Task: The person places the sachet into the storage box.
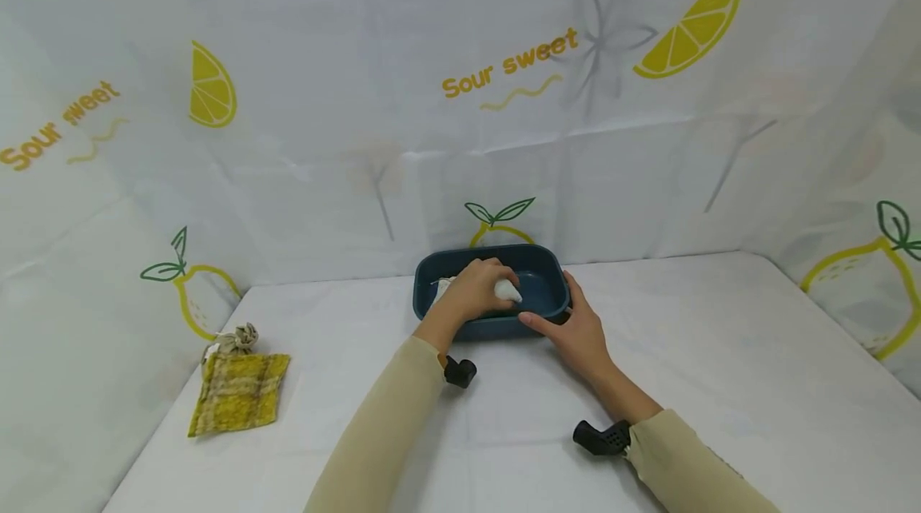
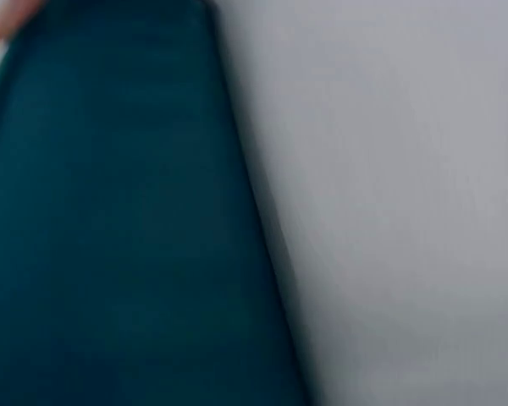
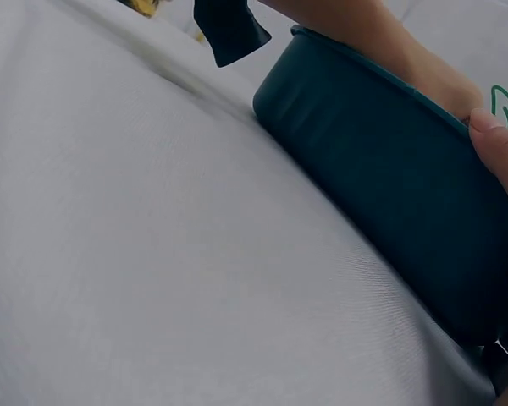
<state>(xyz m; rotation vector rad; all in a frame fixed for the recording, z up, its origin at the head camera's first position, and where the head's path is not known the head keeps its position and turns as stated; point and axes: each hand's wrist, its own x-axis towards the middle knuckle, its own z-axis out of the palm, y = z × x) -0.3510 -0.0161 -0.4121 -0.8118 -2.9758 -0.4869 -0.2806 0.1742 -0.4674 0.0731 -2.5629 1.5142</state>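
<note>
While the left hand [image 1: 471,291] grips a white object [image 1: 508,291] inside the blue basin [image 1: 492,329], whose right end the right hand [image 1: 583,335] clasps, we judge: object light, perhaps soft, best held mid-body; basin stiff.

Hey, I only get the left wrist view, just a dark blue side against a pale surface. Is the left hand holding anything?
Observer: Yes, in the head view the left hand holds a small white object inside the blue bin.
Operator: Got it. Anything on the table outside that bin?
Observer: A yellow plaid fabric piece lies toward the left side of the table.
</note>
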